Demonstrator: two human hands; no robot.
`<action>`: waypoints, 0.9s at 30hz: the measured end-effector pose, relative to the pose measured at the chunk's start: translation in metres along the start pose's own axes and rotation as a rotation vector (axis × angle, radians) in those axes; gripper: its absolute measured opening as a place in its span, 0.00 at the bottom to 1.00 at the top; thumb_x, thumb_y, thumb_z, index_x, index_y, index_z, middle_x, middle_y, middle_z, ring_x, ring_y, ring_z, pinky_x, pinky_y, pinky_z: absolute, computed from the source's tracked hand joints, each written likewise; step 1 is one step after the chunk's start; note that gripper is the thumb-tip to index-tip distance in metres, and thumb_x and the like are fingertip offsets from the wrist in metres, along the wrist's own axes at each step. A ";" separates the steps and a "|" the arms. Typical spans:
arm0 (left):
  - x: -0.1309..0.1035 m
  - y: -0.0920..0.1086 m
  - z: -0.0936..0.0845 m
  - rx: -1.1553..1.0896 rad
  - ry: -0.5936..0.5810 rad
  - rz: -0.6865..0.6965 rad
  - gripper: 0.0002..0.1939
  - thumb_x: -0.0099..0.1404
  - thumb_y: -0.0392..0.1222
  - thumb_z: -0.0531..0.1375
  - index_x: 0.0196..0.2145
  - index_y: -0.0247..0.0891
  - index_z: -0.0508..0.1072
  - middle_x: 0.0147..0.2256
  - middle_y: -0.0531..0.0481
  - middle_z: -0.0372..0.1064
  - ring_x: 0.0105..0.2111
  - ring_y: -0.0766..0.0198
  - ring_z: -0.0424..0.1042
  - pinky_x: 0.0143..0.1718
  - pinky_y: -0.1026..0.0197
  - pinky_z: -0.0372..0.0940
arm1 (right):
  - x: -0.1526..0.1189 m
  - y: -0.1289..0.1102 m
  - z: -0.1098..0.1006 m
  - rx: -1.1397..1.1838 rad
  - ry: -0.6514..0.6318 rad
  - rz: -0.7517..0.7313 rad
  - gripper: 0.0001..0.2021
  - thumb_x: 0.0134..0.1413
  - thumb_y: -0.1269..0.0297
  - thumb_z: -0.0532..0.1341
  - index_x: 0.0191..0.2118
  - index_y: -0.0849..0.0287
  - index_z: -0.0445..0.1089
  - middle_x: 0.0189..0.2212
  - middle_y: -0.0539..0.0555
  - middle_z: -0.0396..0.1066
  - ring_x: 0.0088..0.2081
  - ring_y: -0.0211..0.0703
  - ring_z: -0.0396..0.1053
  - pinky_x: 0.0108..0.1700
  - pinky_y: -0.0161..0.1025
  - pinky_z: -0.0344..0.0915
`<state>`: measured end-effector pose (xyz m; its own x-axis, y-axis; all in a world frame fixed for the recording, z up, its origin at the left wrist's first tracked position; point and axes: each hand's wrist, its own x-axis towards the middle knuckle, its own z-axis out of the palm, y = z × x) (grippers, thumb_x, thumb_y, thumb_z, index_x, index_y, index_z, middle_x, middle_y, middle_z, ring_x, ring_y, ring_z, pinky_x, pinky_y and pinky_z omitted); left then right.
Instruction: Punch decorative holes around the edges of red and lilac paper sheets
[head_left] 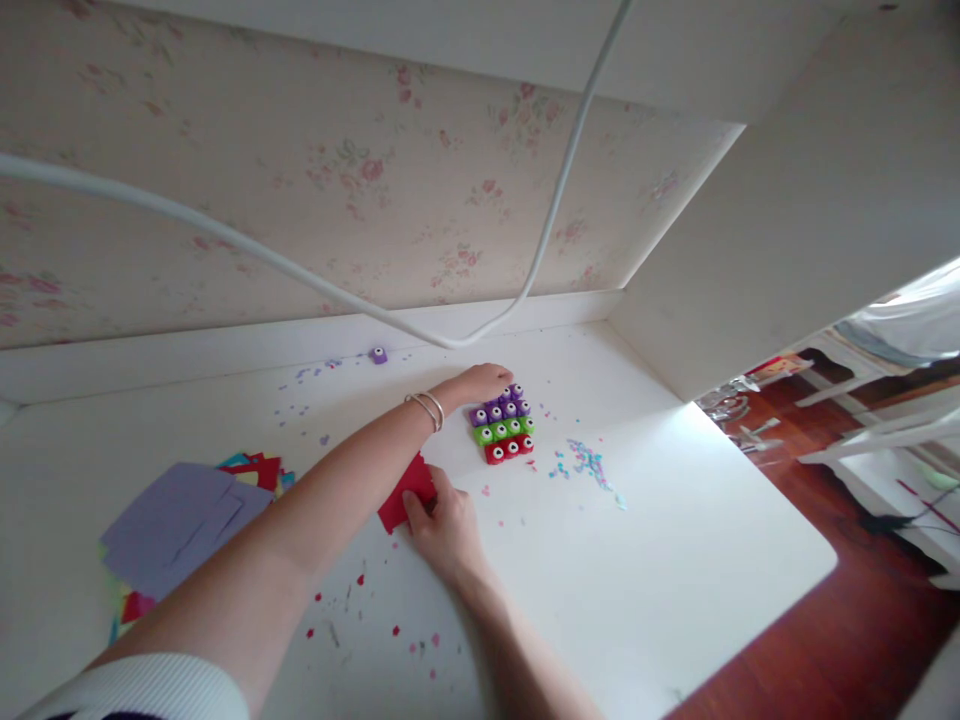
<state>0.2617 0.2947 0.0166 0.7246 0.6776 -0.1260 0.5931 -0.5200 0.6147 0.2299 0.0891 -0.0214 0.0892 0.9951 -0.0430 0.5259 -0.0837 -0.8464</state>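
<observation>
Small craft punches (502, 430) with eye-like white-and-black tops stand in rows on the white desk, purple at the back, green in between and red in front. My left hand (486, 381) reaches across to the back purple row, its fingers curled at a purple punch (505, 394) and partly hidden. Below that arm, my right hand (444, 520) pinches a sheet of red paper (405, 495) between thumb and fingers. The left forearm crosses over this sheet's upper edge. One single purple punch (379, 355) sits apart near the wall.
Stacked coloured paper, with a purple sheet (176, 520) on top, lies at the left. Blue and pale confetti (589, 462) is scattered right of the punches; red bits (361, 580) lie in front. A white cable (330, 290) hangs across the wall. A white side panel (750, 260) borders the desk.
</observation>
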 end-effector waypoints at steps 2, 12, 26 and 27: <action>0.003 0.003 0.004 -0.015 -0.001 -0.001 0.18 0.65 0.42 0.47 0.36 0.34 0.75 0.38 0.44 0.76 0.38 0.58 0.70 0.42 0.61 0.61 | 0.000 0.000 0.000 0.015 -0.006 0.001 0.14 0.55 0.65 0.55 0.47 0.57 0.66 0.25 0.51 0.73 0.24 0.40 0.68 0.26 0.33 0.59; 0.009 0.005 0.007 0.007 0.006 0.016 0.19 0.67 0.44 0.46 0.35 0.34 0.75 0.41 0.41 0.75 0.40 0.58 0.71 0.42 0.61 0.61 | -0.001 -0.001 -0.001 -0.006 0.005 -0.015 0.12 0.55 0.65 0.55 0.46 0.57 0.67 0.25 0.51 0.72 0.24 0.39 0.67 0.26 0.33 0.58; -0.078 -0.083 -0.074 0.259 0.324 -0.210 0.18 0.59 0.34 0.54 0.47 0.35 0.72 0.49 0.41 0.68 0.52 0.51 0.63 0.55 0.53 0.55 | 0.000 -0.002 -0.004 0.040 -0.010 0.022 0.16 0.56 0.64 0.55 0.50 0.57 0.66 0.25 0.51 0.74 0.25 0.39 0.70 0.26 0.32 0.60; -0.086 -0.092 -0.080 0.275 0.321 -0.224 0.18 0.58 0.34 0.55 0.47 0.35 0.72 0.48 0.41 0.68 0.52 0.50 0.63 0.55 0.53 0.55 | 0.000 -0.002 -0.004 0.044 -0.010 0.024 0.16 0.56 0.64 0.55 0.50 0.58 0.66 0.25 0.51 0.74 0.25 0.39 0.69 0.26 0.32 0.60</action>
<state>0.1162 0.3258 0.0330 0.4489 0.8926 0.0415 0.8246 -0.4317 0.3655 0.2322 0.0892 -0.0177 0.0932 0.9933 -0.0687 0.4860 -0.1057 -0.8676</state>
